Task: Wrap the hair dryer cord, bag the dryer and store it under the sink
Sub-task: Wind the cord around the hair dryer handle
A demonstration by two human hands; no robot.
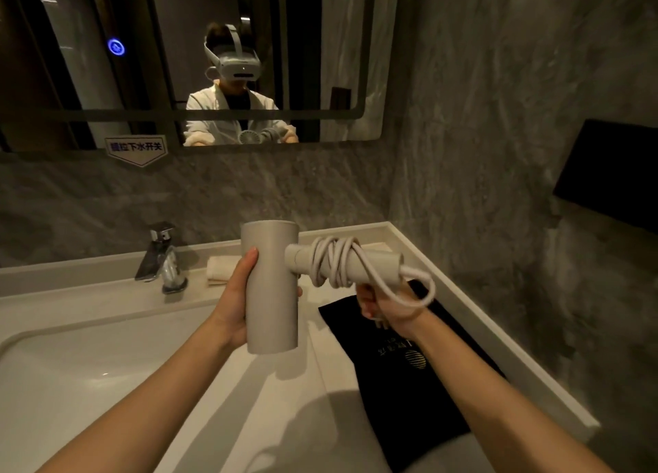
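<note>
A pale beige hair dryer point(271, 294) is held above the counter, its barrel upright and its handle pointing right. My left hand point(236, 301) grips the barrel. The white cord point(338, 262) is coiled in several turns around the handle, and a loose loop hangs past the handle's end. My right hand point(382, 307) is below the handle, closed on the cord's end with the plug at my fingers. A black bag point(413, 373) with a gold logo lies flat on the counter under my right hand.
A white sink basin point(71, 365) lies at the left, with a chrome faucet point(158, 255) behind it. A folded towel point(220, 269) sits by the back ledge. The counter edge point(498, 330) meets a grey stone wall on the right. A mirror point(213, 63) hangs above.
</note>
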